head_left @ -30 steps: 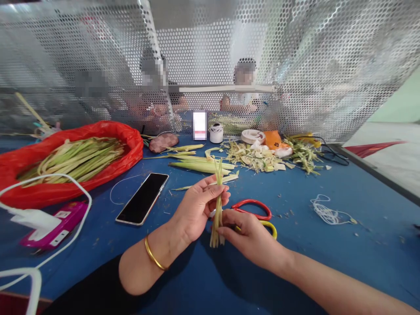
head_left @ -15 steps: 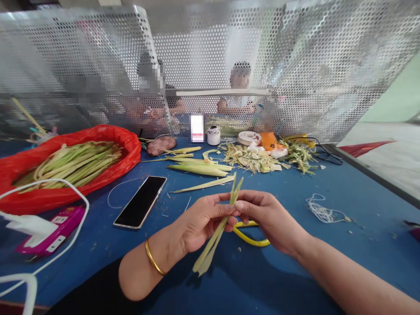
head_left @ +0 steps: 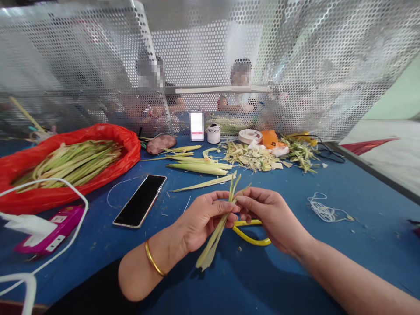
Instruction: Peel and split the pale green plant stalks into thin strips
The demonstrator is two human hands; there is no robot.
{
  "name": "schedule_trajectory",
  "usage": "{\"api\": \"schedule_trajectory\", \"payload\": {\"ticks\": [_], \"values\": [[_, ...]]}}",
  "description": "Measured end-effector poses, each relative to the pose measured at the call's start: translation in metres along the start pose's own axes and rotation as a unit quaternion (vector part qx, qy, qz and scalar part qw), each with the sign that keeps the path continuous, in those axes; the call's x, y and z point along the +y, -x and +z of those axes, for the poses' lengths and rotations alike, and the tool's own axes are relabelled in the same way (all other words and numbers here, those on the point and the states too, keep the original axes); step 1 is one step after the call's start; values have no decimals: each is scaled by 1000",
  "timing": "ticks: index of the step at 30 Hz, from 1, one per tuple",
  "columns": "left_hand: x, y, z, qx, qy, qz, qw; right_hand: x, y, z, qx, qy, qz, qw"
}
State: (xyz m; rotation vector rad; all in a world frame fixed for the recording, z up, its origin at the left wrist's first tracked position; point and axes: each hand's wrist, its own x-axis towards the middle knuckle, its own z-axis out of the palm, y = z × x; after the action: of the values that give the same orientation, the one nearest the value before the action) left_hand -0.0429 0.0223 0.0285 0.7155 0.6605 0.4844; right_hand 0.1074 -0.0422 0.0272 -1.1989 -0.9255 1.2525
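Note:
Pale green leaf strips [head_left: 213, 245], long and flat like corn husk, hang slantwise from my left hand [head_left: 210, 214], which pinches them between thumb and fingers. Their narrow tips stick up above the fingers. My right hand [head_left: 262, 208] pinches one strip tip close beside the left fingertips and bends it out to the right. Under the right hand lies a yellow-handled tool [head_left: 251, 240], partly covered by the fingers; only its looped handle shows. Just beyond the hands, more leaf strips [head_left: 200, 166] lie on the blue table [head_left: 288, 288].
A red plastic bag [head_left: 131, 148] full of long leaves stands at left. Nearer are a phone [head_left: 141, 201] and a purple power strip [head_left: 62, 223] with white cables. Leaf scraps [head_left: 249, 155] are heaped at the back. White cord [head_left: 324, 208] lies right. Behind the perforated screen [head_left: 203, 52] people sit.
My right hand has drawn one strip tip away to the right, so the tips now spread apart. The left hand keeps its hold, and the lower ends have shifted slightly.

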Motion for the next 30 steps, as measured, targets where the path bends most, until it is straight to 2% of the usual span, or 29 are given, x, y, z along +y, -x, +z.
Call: {"api": "schedule_trajectory", "payload": {"ticks": [8, 13, 17, 20, 22, 26, 30], "values": [[-2, -1, -3, -20, 25, -1, 999, 1, -1, 0, 7, 28, -39, 999], [-1, -1, -1, -14, 18, -18, 1000, -1, -1, 1, 29, 44, -68, 996], [0, 1, -1, -12, 4, -35, 999, -3, -1, -4, -28, -1, -11, 1000], [0, 3, -2, -40, -3, -67, 997, -4, -1, -8, -73, -12, 23, 997], [-1, 3, -3, -62, -3, -91, 994, -5, -1, -9, -80, -6, 19, 997], [-1, 2, -3, -52, -10, -102, 993, -9, 0, -6, -52, 50, -19, 997], [-1, 3, -2, -31, -40, -47, 998, -10, 0, -2, -14, 95, -40, 995]]}}
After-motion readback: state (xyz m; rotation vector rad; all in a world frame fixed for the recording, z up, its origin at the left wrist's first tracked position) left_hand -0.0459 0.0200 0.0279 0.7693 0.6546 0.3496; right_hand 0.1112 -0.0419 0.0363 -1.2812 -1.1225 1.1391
